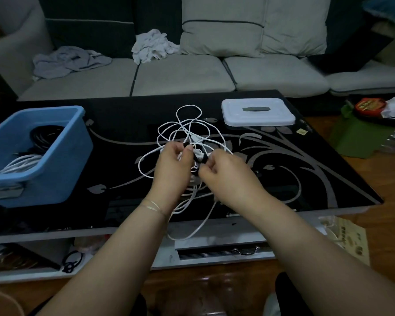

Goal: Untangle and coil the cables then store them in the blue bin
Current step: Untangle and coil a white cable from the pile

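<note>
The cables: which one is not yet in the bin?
The loose white cable, tangled on the black table and held by both hands. The coiled black cable and coiled white cable already lie inside the blue bin.

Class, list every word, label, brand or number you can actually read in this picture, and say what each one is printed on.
None can be read.
Red-and-orange packet on the floor at right: yellow print, too blurred.
Beige printed sheet below the table's right corner: marks too small.
Small sticker on the black table: illegible.
</note>
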Available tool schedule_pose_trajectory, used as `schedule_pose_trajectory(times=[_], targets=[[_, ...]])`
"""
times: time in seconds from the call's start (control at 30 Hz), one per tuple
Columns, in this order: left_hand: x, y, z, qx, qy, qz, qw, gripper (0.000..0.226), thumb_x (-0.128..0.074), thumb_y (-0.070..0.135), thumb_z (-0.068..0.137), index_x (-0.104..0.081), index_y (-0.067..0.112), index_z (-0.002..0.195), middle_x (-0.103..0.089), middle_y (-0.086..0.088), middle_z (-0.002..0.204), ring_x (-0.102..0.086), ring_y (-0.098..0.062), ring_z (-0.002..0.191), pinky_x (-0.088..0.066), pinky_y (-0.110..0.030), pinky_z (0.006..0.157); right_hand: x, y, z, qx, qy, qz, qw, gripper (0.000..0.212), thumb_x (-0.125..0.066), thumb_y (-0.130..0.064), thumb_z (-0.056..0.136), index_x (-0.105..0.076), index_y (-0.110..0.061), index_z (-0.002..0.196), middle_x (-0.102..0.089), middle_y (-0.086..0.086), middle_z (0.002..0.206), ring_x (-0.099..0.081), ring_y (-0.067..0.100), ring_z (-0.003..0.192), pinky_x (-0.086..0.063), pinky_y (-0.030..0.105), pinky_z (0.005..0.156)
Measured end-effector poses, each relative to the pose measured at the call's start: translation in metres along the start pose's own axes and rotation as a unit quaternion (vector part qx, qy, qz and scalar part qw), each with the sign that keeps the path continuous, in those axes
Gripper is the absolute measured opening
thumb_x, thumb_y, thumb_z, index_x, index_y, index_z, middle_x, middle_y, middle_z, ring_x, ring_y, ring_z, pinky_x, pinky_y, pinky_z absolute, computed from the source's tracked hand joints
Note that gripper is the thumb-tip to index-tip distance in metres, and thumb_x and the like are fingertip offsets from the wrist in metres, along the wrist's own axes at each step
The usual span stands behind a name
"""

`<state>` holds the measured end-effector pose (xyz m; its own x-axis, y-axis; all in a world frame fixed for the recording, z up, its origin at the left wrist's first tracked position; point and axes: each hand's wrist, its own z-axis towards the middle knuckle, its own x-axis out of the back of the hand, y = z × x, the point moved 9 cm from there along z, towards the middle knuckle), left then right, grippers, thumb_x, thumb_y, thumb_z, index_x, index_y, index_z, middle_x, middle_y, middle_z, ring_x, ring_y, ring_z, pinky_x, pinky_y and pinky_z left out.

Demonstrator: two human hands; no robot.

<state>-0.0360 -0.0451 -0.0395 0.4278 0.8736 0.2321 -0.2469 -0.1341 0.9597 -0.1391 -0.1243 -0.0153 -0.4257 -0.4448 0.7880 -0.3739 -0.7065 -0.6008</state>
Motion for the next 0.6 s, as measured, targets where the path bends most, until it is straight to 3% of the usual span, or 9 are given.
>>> schedule_pose_trajectory(times=[0.13, 0.23, 0.3, 0.4, 0.47, 0.53, 0.6], targets=[[0.012, 0.013, 0.004, -0.049, 0.013, 0.114, 0.992, 0.020, -0.052, 0.027, 0.097, -0.045, 0.022, 0.079, -0.049, 0.008, 0.069, -0.044, -0.006, 0.061, -0.034, -0.020, 0.055, -0.020, -0.002, -0.008, -0.001, -0.140, -0.096, 0.985, 0.023, -0.049, -0.031, 0.089, -0.056, -0.011, 0.080, -0.059, 0.003, 0.067, -0.064, 0.025, 0.066, -0.049, 0.030, 0.064], [0.001, 0.011, 0.001, -0.041, -0.048, 0.118, 0.991, 0.023, -0.054, 0.027, 0.096, -0.045, 0.022, 0.076, -0.046, 0.007, 0.064, -0.041, -0.009, 0.057, -0.034, -0.027, 0.056, -0.021, 0.006, -0.008, -0.009, -0.191, -0.109, 0.975, 0.039, -0.054, -0.049, 0.087, -0.049, -0.017, 0.066, -0.057, -0.003, 0.052, -0.057, 0.013, 0.049, -0.042, 0.026, 0.055], [-0.006, 0.009, -0.001, -0.015, -0.100, 0.075, 0.992, 0.022, -0.055, 0.025, 0.096, -0.046, 0.020, 0.076, -0.046, 0.007, 0.058, -0.039, -0.010, 0.052, -0.033, -0.027, 0.052, -0.008, 0.010, -0.002, -0.018, -0.161, -0.053, 0.985, 0.051, -0.061, -0.062, 0.079, -0.045, -0.017, 0.061, -0.049, -0.005, 0.049, -0.047, 0.014, 0.047, -0.035, 0.028, 0.055], [-0.014, 0.011, -0.007, 0.019, -0.178, -0.020, 0.984, 0.023, -0.053, 0.019, 0.098, -0.045, 0.015, 0.077, -0.043, 0.011, 0.045, -0.034, -0.004, 0.040, -0.031, -0.019, 0.042, 0.035, 0.015, 0.009, -0.006, 0.003, 0.130, 0.991, 0.044, -0.074, -0.053, 0.070, -0.047, -0.019, 0.064, -0.044, -0.007, 0.053, -0.039, 0.007, 0.047, -0.034, 0.024, 0.050], [-0.018, 0.016, -0.012, 0.027, -0.217, -0.047, 0.975, 0.022, -0.051, 0.017, 0.098, -0.044, 0.014, 0.077, -0.044, 0.010, 0.046, -0.034, -0.005, 0.040, -0.029, -0.017, 0.041, 0.047, 0.016, 0.011, 0.009, 0.020, 0.216, 0.976, 0.038, -0.078, -0.047, 0.067, -0.053, -0.021, 0.079, -0.053, -0.011, 0.067, -0.047, -0.004, 0.055, -0.039, 0.013, 0.056], [-0.022, 0.020, -0.017, 0.030, -0.248, -0.076, 0.965, 0.022, -0.049, 0.015, 0.099, -0.043, 0.013, 0.078, -0.043, 0.009, 0.047, -0.032, -0.004, 0.040, -0.027, -0.015, 0.039, 0.029, 0.017, 0.012, 0.005, -0.090, 0.262, 0.961, 0.056, -0.078, -0.047, 0.060, -0.055, -0.024, 0.105, -0.063, -0.013, 0.095, -0.059, -0.007, 0.085, -0.047, 0.013, 0.077], [-0.024, 0.026, -0.023, 0.026, -0.267, -0.089, 0.959, 0.022, -0.048, 0.013, 0.099, -0.044, 0.013, 0.078, -0.043, 0.007, 0.049, -0.033, -0.004, 0.039, -0.029, -0.014, 0.039, 0.004, 0.019, 0.006, -0.015, -0.206, 0.297, 0.932, 0.066, -0.081, -0.036, 0.059, -0.051, -0.026, 0.117, -0.067, -0.005, 0.108, -0.064, 0.001, 0.097, -0.050, 0.022, 0.086]])
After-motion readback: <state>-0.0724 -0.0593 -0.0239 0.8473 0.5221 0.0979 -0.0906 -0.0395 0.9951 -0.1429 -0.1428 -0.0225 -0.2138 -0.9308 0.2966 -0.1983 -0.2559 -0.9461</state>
